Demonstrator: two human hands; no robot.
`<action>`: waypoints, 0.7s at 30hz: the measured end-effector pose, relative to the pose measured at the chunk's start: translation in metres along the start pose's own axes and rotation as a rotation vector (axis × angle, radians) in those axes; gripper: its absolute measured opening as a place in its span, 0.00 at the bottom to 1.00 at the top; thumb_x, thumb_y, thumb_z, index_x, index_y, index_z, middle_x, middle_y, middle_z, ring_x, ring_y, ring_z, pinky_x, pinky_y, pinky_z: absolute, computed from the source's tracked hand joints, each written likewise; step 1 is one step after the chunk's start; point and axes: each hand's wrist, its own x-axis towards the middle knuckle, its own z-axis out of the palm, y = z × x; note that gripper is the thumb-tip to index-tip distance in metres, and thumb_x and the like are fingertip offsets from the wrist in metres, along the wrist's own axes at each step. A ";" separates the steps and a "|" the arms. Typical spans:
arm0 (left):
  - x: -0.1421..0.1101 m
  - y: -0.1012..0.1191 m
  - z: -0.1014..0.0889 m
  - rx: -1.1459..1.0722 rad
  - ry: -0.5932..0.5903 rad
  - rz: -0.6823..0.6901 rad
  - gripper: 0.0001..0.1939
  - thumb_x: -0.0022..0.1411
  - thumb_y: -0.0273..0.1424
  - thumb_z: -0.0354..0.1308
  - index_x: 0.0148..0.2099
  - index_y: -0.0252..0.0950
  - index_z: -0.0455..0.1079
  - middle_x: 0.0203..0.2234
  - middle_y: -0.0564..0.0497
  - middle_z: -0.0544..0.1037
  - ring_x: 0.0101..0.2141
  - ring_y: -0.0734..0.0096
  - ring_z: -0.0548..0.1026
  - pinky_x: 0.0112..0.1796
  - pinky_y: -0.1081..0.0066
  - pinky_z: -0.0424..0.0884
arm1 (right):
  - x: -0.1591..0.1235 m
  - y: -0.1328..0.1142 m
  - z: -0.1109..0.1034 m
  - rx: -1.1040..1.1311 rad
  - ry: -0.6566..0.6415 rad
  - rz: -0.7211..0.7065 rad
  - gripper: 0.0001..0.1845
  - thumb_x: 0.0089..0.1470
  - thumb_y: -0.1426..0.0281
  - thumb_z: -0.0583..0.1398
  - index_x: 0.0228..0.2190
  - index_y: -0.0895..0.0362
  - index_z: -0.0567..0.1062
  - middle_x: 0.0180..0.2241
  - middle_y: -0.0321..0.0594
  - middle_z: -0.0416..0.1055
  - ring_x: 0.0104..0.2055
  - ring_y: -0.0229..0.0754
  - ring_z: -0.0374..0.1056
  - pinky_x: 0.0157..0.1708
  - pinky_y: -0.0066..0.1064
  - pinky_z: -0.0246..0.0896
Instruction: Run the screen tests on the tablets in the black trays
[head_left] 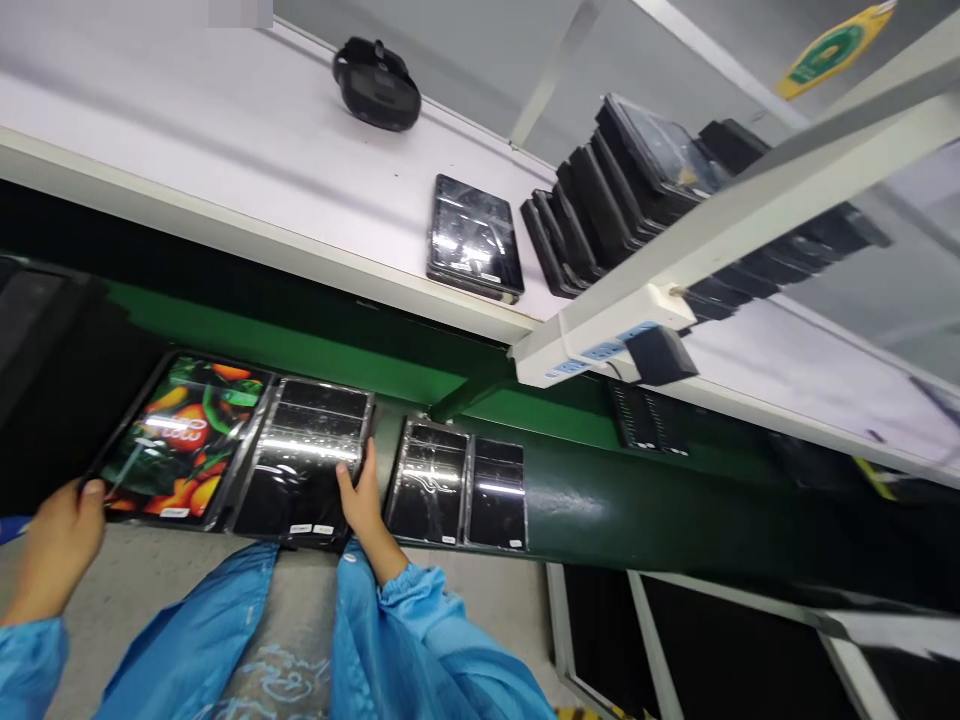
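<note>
My left hand (66, 535) grips the lower left corner of a tablet (186, 440) whose lit screen shows colourful fruit. Its thumb lies on the edge, while the other fingers are hidden. Against that tablet's right side lies a second tablet (304, 465) with a dark screen, a shiny clear film and small white labels at the bottom. My right hand (364, 495) is closed on its right edge, thumb on top. Just right of this hand, a pair of smaller dark devices, one (429, 485) beside the other (497, 495), lies on the green bench.
Above the green bench (585, 500) runs a white shelf (285, 150) with a black headset-like object (377, 85), a small tablet stack (475, 235) and a row of dark devices (607, 200). A white post with a power strip (600, 345) and black plug (661, 355) juts forward.
</note>
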 end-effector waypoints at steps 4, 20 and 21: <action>0.000 0.025 -0.005 -0.019 0.177 0.030 0.35 0.68 0.45 0.32 0.61 0.21 0.61 0.56 0.28 0.69 0.58 0.45 0.67 0.57 0.52 0.64 | 0.002 -0.016 -0.010 -0.157 -0.040 -0.203 0.34 0.60 0.60 0.59 0.65 0.54 0.60 0.71 0.48 0.46 0.73 0.53 0.42 0.69 0.52 0.40; -0.004 0.082 -0.008 -0.008 0.113 0.179 0.33 0.71 0.48 0.38 0.61 0.31 0.70 0.69 0.32 0.52 0.69 0.39 0.42 0.61 0.36 0.48 | -0.013 -0.039 -0.014 -0.363 -0.210 -0.438 0.24 0.62 0.63 0.59 0.58 0.52 0.70 0.68 0.48 0.54 0.72 0.53 0.44 0.67 0.52 0.50; -0.006 0.088 -0.005 -0.009 0.056 0.268 0.31 0.71 0.47 0.38 0.58 0.33 0.73 0.69 0.35 0.54 0.70 0.42 0.42 0.62 0.38 0.48 | -0.013 -0.039 -0.014 -0.384 -0.206 -0.440 0.23 0.63 0.64 0.58 0.58 0.53 0.70 0.68 0.49 0.54 0.72 0.52 0.44 0.67 0.51 0.50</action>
